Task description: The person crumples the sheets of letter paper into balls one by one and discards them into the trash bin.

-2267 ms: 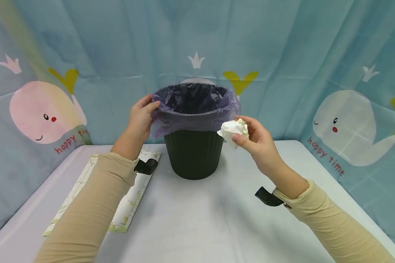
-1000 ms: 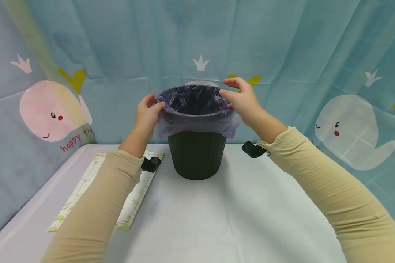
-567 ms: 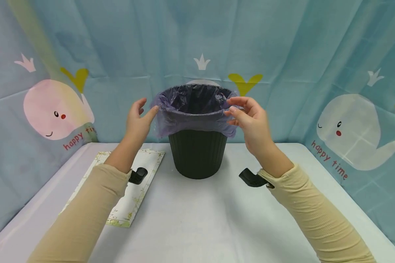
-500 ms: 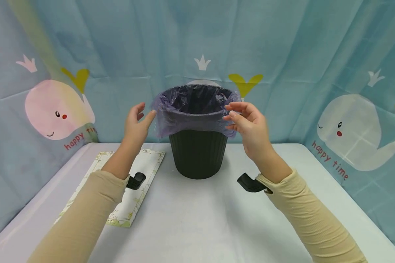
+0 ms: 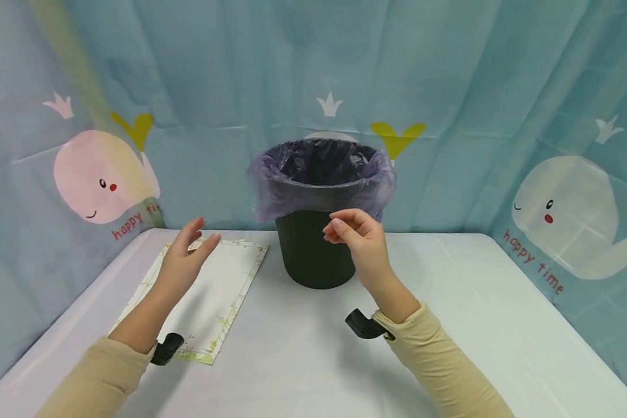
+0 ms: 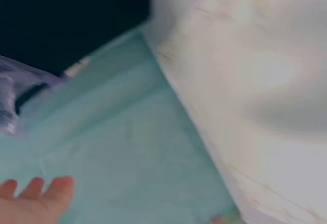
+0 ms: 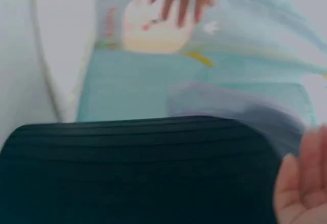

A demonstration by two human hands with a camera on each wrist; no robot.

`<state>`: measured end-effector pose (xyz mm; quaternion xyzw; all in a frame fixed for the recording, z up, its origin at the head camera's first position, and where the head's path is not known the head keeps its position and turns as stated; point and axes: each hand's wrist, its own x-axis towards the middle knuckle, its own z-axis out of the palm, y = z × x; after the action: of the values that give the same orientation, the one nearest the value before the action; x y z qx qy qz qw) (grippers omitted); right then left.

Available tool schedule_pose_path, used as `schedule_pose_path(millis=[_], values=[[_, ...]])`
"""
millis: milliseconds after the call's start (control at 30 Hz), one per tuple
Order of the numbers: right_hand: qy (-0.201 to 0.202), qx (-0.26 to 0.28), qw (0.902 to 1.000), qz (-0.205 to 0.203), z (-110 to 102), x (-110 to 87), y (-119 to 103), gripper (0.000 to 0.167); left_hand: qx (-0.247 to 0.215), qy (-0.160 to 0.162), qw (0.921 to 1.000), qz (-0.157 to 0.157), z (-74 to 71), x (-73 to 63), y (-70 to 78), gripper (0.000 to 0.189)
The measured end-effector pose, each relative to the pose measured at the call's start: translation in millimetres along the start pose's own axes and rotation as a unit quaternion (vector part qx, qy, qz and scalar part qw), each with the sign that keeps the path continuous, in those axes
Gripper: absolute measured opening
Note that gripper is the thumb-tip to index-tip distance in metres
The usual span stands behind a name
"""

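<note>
A black bin point(image 5: 316, 249) stands upright on the desk point(image 5: 313, 360) at the middle of the head view, against the blue curtain point(image 5: 449, 87). A purple liner point(image 5: 277, 194) is folded over its rim and hangs a little way down the outside.

The left hand point(image 5: 185, 261) hovers at lower left of centre, above a white sheet point(image 5: 224, 290) with a leafy border that lies flat on the desk just left of the bin. Its fingers point(image 5: 209, 247) are straight and slightly spread, holding nothing, clear of bin and liner.

The right hand point(image 5: 360, 241) hangs just in front of the bin's right side, below the liner's hem. Its fingers point(image 5: 339, 223) are loosely curled with the tips drawn near the thumb, and nothing shows between them; whether they brush the bin cannot be told.

The right wrist view, blurred, shows the ribbed wall of the bin filling the lower frame, the liner above it, and the left hand at the top. The left wrist view is too blurred to add more than fingertips at lower left.
</note>
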<state>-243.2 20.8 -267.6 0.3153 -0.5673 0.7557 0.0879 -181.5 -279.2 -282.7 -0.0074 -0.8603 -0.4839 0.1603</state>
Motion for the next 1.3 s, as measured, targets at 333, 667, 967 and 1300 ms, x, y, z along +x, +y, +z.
schedule_pose_path(millis=[333, 667, 967, 1300], values=[[-0.21, -0.129, 0.9628, 0.111, 39, 1.4, 66, 0.05, 0.169, -0.146, 0.9744, 0.027, -37.2, -4.4, -85.0, 0.11], [-0.351, -0.283, 0.8607, 0.236, 81, 12.2, 141, 0.106, 0.242, -0.2, 0.9491, -0.023, -49.4, 5.6, -136.4, 0.125], [-0.374, -0.457, 0.7583, 0.276, 111, 18.2, 170, 0.111, 0.327, -0.255, 0.9072, -0.07, -44.2, 2.3, -145.0, 0.126], [-0.411, -0.565, 0.6524, 0.293, 136, 15.5, 168, 0.115, 0.353, -0.265, 0.8903, -0.11, -45.1, -0.1, -146.6, 0.128]])
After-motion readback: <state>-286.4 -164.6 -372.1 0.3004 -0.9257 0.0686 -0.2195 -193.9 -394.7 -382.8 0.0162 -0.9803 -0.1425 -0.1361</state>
